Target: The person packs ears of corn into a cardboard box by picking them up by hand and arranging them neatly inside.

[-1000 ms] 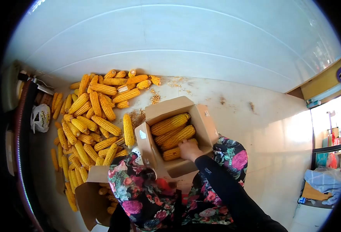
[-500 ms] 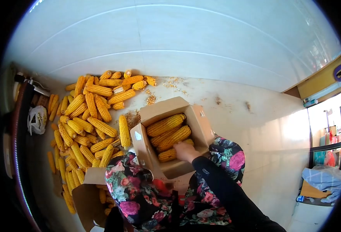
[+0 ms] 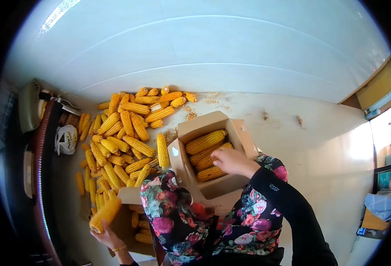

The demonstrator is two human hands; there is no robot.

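My left hand is closed round the lower end of a yellow corn cob, over the left edge of the lower cardboard box, which has more cobs in it. My right hand is over the middle cardboard box, its fingers bent above the cobs lying there. Its fingertips touch or hover just over a cob; whether they grip anything is unclear. A heap of cobs lies on the floor at the left.
Loose kernels are scattered on the floor. A white plastic bag lies beside dark furniture at the left. My knees in flowered cloth flank the middle box. Shelves with a blue cloth stand at the right.
My left hand has come into view at the lower left with a cob. My right hand has lifted from the lowest cob in the middle box. The view has shifted left.
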